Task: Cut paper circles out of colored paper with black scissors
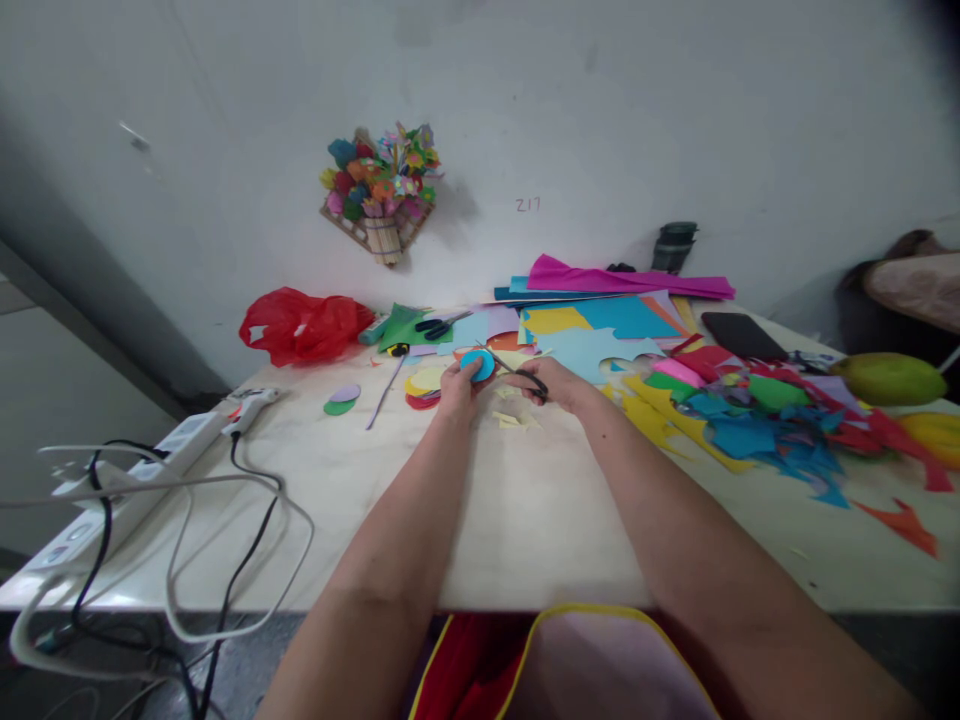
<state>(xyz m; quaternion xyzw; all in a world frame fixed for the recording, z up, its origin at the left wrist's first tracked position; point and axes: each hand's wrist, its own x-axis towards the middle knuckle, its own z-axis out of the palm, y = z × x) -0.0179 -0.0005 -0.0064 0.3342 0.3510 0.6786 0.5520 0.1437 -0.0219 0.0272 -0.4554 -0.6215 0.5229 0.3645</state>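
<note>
A round blue paper disc point(478, 366) is pinched in my left hand point(457, 387), with an orange edge showing beside it. My right hand point(549, 382) grips a pair of scissors point(534, 384) by the dark handles. The blades point left toward the disc; whether they touch it I cannot tell. Just left of my left hand lie cut paper circles, a pale yellow one point(427, 379) over red. Farther left a lilac circle point(346, 393) overlaps a green one point(340, 408). Pale yellow scraps point(513, 420) lie beneath my right hand.
Colourful paper scraps point(780, 425) heap on the right, near a black phone-like slab point(742, 336) and a green-yellow fruit point(889, 379). Paper sheets, a second pair of scissors point(441, 325) and a red plastic bag point(304, 327) line the back. A power strip point(161, 455) with loose cables occupies the left.
</note>
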